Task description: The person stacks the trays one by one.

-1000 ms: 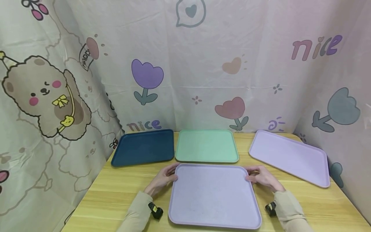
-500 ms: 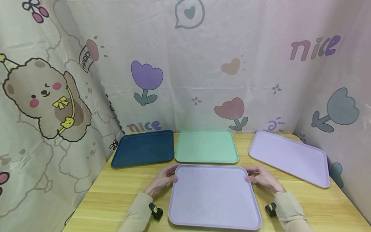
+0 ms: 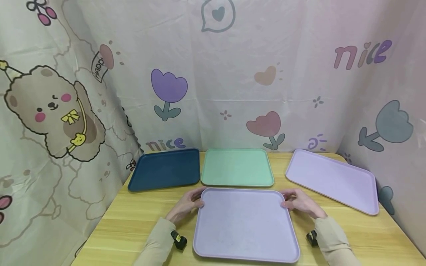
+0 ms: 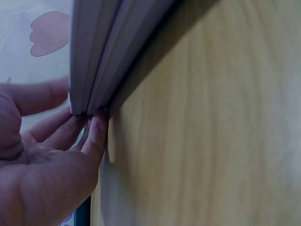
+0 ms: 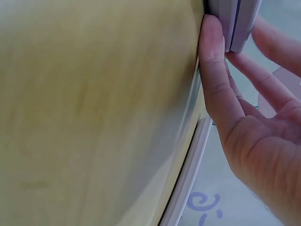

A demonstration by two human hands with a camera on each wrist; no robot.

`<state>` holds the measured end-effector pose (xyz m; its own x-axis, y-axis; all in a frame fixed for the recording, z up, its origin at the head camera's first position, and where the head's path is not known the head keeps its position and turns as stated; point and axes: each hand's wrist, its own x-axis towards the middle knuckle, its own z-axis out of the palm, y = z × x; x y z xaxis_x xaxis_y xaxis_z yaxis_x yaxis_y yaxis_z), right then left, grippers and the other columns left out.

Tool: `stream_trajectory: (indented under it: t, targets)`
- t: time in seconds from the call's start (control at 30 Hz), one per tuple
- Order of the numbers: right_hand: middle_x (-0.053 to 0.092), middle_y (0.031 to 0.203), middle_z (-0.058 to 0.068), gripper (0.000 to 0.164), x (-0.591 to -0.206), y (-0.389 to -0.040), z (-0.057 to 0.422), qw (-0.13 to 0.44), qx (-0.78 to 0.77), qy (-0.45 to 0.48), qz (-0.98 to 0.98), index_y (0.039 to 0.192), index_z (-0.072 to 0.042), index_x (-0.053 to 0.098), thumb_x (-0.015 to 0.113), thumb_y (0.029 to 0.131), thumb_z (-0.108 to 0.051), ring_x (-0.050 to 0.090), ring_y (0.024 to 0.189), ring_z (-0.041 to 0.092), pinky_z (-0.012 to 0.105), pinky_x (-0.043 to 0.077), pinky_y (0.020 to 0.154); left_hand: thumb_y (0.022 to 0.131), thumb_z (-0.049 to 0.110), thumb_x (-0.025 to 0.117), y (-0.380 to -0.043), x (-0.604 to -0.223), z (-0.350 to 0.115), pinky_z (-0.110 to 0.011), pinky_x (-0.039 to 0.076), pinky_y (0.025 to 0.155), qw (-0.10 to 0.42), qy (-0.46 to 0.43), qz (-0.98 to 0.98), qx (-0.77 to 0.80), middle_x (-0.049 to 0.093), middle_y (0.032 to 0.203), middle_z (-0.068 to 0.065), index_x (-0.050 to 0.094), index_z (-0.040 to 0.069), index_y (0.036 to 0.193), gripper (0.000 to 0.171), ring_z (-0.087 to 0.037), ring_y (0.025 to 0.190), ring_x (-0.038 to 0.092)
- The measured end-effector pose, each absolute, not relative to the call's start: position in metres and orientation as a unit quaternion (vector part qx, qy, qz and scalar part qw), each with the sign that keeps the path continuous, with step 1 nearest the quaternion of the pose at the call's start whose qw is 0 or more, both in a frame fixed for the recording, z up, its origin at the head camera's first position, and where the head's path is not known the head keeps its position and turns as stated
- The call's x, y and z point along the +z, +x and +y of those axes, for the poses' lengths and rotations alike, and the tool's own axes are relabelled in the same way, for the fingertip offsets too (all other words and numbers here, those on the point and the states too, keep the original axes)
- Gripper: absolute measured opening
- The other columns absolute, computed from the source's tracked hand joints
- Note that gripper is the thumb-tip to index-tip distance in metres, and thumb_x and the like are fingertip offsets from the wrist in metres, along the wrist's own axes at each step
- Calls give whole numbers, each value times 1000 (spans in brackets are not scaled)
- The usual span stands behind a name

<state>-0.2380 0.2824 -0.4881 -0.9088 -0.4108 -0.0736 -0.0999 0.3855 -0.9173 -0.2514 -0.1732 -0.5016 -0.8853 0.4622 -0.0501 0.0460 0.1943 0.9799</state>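
A lavender rectangular tray (image 3: 246,226) lies nearest the person, in the middle of the head view. From the side, layered edges of stacked trays (image 4: 91,61) show in the left wrist view, and the right wrist view shows a similar seam between tray edges (image 5: 230,23). My left hand (image 3: 185,206) holds the stack at its far left corner, thumb on the top rim and fingers round the outer edge. At the far right corner my right hand (image 3: 302,204) grips it the same way. The lower trays are hidden from above.
Behind the stack lie a dark blue tray (image 3: 166,170) at left and a mint green tray (image 3: 237,168) in the middle. Another lavender tray (image 3: 332,181) lies angled at right. A printed curtain (image 3: 226,92) encloses the wooden table (image 3: 123,229) at the back and sides.
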Motion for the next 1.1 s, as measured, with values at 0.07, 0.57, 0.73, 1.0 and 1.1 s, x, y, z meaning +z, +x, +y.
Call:
stream_trajectory:
  t: [0.07, 0.57, 0.73, 1.0, 1.1]
  targets:
    - [64, 106, 28, 50, -487, -238, 282, 139, -530, -150, 823, 130, 21, 52, 69, 88, -1, 63, 83, 10, 27, 59, 69, 95, 1, 62, -252, -500, -172, -58, 31, 120, 170, 167, 757, 608, 37, 156, -32, 34, -10, 151, 65, -48, 146, 34]
    - [51, 141, 37, 56, -475, -263, 268, 49, -507, -92, 856, 142, 15, 44, 64, 97, -12, 56, 127, 49, 34, 55, 100, 100, 12, 60, -285, -482, -160, -55, 34, 121, 66, 112, 784, 607, 45, 153, -29, 37, -9, 150, 58, -44, 146, 37]
    - [40, 148, 40, 61, -467, -286, 266, 63, -514, -104, 849, 147, 17, 34, 59, 100, -12, 45, 136, 54, 56, 44, 112, 103, 16, 57, -310, -471, -158, -56, 33, 121, 66, 77, 791, 604, 38, 157, -29, 29, -8, 154, 64, -44, 147, 36]
    - [32, 152, 41, 66, -459, -323, 264, 83, -513, -97, 849, 148, 20, 26, 57, 101, -14, 36, 141, 55, 60, 31, 119, 103, 18, 55, -347, -466, -159, -54, 24, 126, 84, 61, 806, 582, 28, 161, -31, 20, -11, 156, 69, -44, 152, 26]
    - [28, 155, 41, 70, -460, -335, 261, 103, -520, -85, 844, 149, 20, 23, 58, 100, -16, 31, 145, 54, 59, 28, 122, 103, 19, 56, -354, -468, -158, -55, 22, 126, 95, 57, 807, 580, 23, 163, -30, 17, -10, 156, 72, -44, 153, 21]
